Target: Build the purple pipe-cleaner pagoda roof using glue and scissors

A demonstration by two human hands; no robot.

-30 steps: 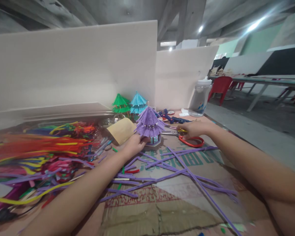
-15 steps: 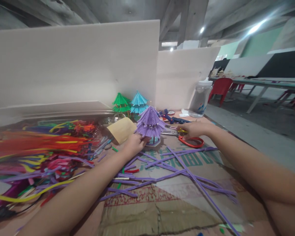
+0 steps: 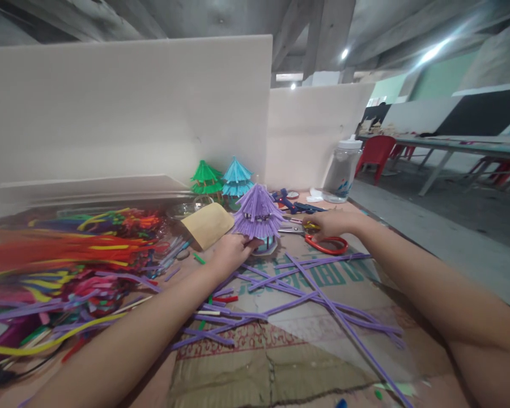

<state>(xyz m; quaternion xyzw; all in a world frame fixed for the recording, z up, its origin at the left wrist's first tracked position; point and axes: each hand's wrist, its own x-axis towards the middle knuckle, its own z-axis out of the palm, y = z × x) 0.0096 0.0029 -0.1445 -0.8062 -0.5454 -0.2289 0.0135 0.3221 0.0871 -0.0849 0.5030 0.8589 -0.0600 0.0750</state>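
A small purple pagoda model (image 3: 260, 211) with two tiers of pipe-cleaner roof stands upright on the cardboard. At its base, my left hand (image 3: 233, 249) has its fingers closed on the lower left side. My right hand (image 3: 329, 222) is curled at a small yellow-handled tool (image 3: 311, 226), whose kind I cannot make out. Just below that hand lie scissors with red handles (image 3: 327, 246), blades pointing left toward the pagoda. Loose purple pipe cleaners (image 3: 310, 283) criss-cross in front of both hands.
Green (image 3: 206, 178) and blue pagoda models (image 3: 237, 177) stand behind. A beige piece of card (image 3: 208, 225) leans left of the purple one. Bundles of coloured pipe cleaners (image 3: 68, 249) fill the left side. A glue gun (image 3: 295, 202) and clear water bottle (image 3: 343, 173) are at the back right.
The view has shifted slightly, so everything sits a little further left. Both hands keep nearly the same places at the pagoda and the yellow-handled tool.
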